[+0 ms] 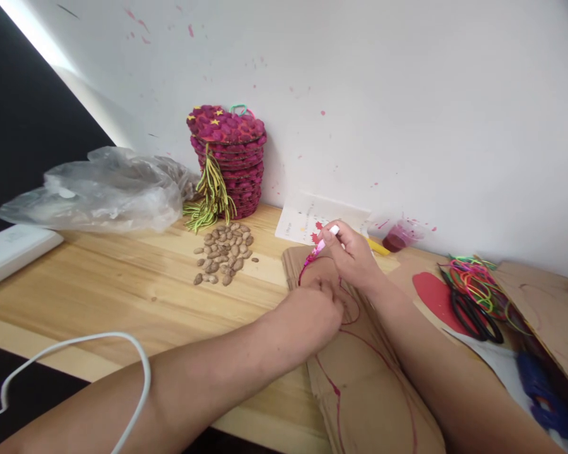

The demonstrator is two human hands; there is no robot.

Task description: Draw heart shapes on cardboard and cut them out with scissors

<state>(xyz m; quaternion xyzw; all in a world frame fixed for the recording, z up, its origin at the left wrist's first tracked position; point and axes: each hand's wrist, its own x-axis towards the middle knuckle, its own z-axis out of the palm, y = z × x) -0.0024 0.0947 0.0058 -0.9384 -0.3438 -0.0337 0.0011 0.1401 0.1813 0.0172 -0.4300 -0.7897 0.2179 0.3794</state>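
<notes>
My right hand (353,255) is closed around a paintbrush (315,251) with a white, pink-stained handle. Its dark pink tip points down at the brown cardboard (360,378), touching or very close to a magenta line. Curved magenta lines run over the cardboard in front of me. My left hand (317,309) rests on the cardboard just below the brush, its fingers curled in and mostly hidden; whether they pinch something does not show.
Behind my left hand lie loose brown seeds (227,249), a magenta lidded basket (231,164) with a tassel, and a plastic bag (118,189). At right are a paint cup (402,236), black scissors (476,315), coloured cords (473,280) and a blue glue gun (544,391). A white cable (139,353) crosses my left forearm.
</notes>
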